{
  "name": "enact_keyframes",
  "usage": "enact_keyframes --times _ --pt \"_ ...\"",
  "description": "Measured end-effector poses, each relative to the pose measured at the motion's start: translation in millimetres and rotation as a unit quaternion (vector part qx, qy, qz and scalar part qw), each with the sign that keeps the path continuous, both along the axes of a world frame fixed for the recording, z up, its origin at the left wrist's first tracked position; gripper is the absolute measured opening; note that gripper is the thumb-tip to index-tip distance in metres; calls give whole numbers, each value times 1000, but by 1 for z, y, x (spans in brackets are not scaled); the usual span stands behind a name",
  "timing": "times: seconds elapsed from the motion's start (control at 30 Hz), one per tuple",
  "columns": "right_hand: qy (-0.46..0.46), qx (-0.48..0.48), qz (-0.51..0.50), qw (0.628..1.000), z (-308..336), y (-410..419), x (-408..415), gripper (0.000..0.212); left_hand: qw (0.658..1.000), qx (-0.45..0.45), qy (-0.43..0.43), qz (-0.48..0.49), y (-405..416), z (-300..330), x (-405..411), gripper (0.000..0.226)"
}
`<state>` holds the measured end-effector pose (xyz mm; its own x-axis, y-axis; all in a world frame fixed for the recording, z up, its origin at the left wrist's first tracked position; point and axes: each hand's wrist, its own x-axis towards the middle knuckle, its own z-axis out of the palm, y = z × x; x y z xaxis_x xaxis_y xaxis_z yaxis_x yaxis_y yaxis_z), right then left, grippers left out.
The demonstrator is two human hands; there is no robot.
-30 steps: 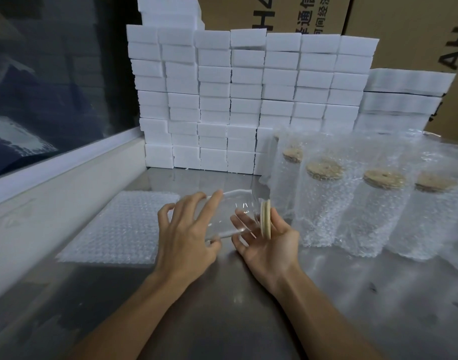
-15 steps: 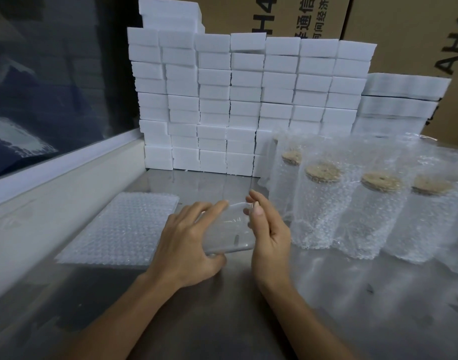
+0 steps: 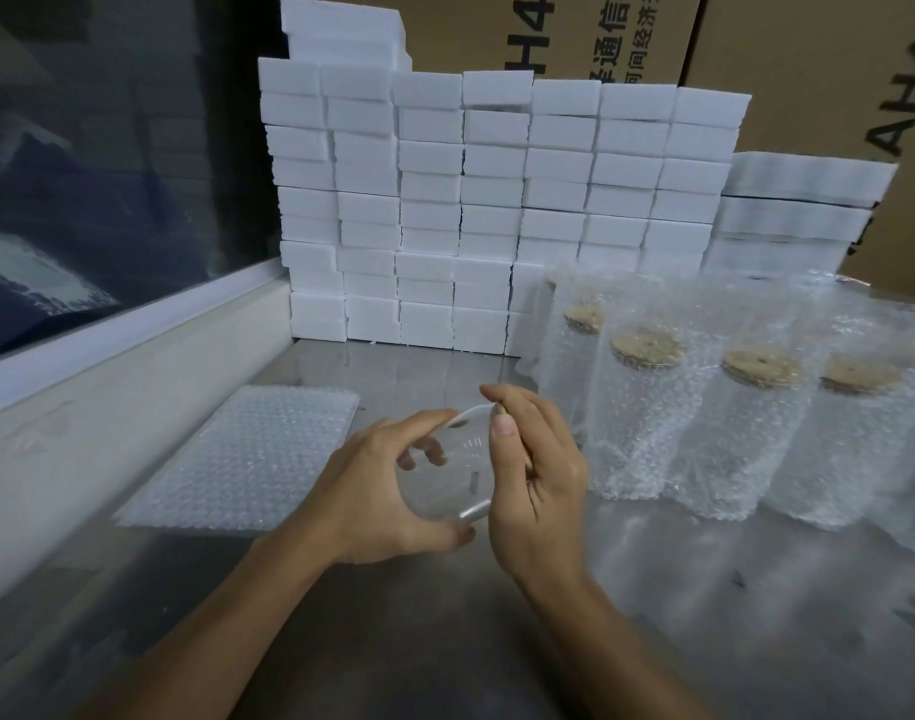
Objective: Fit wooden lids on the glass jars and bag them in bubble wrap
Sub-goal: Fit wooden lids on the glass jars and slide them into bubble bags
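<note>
The fingers (image 3: 419, 423) of the left hand (image 3: 372, 491) are curled round a clear glass jar (image 3: 445, 472), which lies tipped on its side just above the table (image 3: 445, 641), its mouth toward the right hand (image 3: 536, 485). The right hand's fingers (image 3: 518, 407) are clamped on a wooden lid (image 3: 498, 407), of which only a thin edge shows, held against the jar's mouth. By my reading the step in hand is fitting the lid; whether it is fully seated cannot be told, since the palm hides the joint.

The next move likely calls for a firm, square push so the lid goes in evenly, with the left hand bracing the glass against slipping. After that the jar needs a bag from the flat pile of bubble wrap bags (image 3: 247, 454), just left of the jar.

Right of the jar stands a row of finished jars (image 3: 647, 423), each lidded and wrapped. Behind the jar a wall of white foam blocks (image 3: 486, 200) is stacked on the shiny metal table, with cardboard boxes (image 3: 782, 59) behind that. Far left of the jar runs a pale ledge under a dark window (image 3: 81, 163).
</note>
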<state>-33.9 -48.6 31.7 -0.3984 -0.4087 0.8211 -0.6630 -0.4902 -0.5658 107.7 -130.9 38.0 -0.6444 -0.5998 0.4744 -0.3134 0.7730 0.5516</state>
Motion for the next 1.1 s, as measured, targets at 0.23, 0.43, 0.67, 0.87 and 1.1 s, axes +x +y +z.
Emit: enact_keyframes --times 0.23,0.43,0.67,0.87,1.1 --pt "-156 136 15 978 -12 -10 0 40 938 -308 -61 145 9 -5 -10 83" --pt "-193 127 114 966 10 -1 -1 41 998 49 22 -8 6 6 2 90" --pt "-251 119 235 931 22 12 -1 55 935 288 56 -202 6 15 6 77" --pt "-292 121 187 930 23 8 -6 51 996 69 47 21 26 9 -7 88" --pt "-326 112 128 930 15 8 -1 57 978 -155 58 123 27 -7 -26 91"
